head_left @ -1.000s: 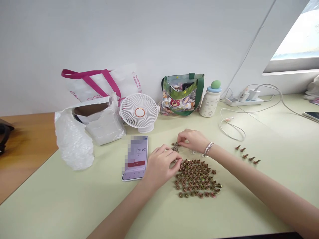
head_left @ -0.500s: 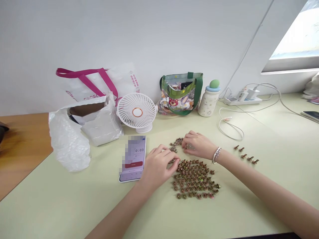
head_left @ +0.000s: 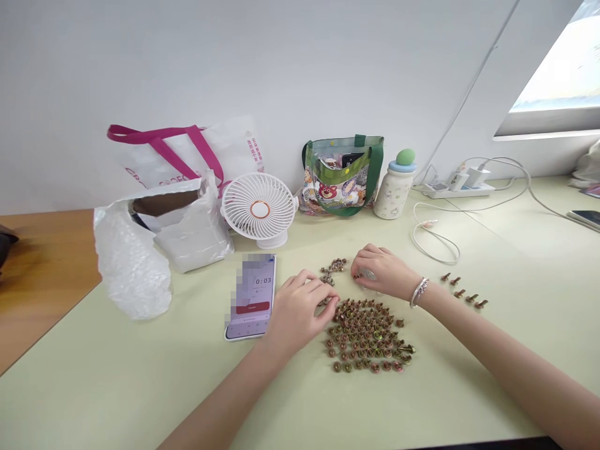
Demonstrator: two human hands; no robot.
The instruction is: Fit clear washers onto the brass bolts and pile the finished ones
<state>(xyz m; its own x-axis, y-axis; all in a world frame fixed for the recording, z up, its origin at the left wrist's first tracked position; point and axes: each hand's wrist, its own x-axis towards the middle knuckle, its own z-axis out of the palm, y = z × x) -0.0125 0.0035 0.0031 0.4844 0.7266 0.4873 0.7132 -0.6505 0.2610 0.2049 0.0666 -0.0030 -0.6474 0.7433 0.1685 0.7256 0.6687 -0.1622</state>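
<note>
Screws (head_left: 365, 344): glossy brassy metal. Bracelet (head_left: 419, 292): shiny metal. Fan (head_left: 259, 210): smooth plastic. Wrapper (head_left: 134, 275): crinkled plastic.

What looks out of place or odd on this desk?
Five screws lie in a loose slanting row off to the right, apart from the big cluster. Also, blocky squares cover the left side of the phone, hiding part of it. Nothing looks clearly damaged.

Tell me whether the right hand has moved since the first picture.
Yes: the right hand has moved rightward, now farther from the fan.
</note>
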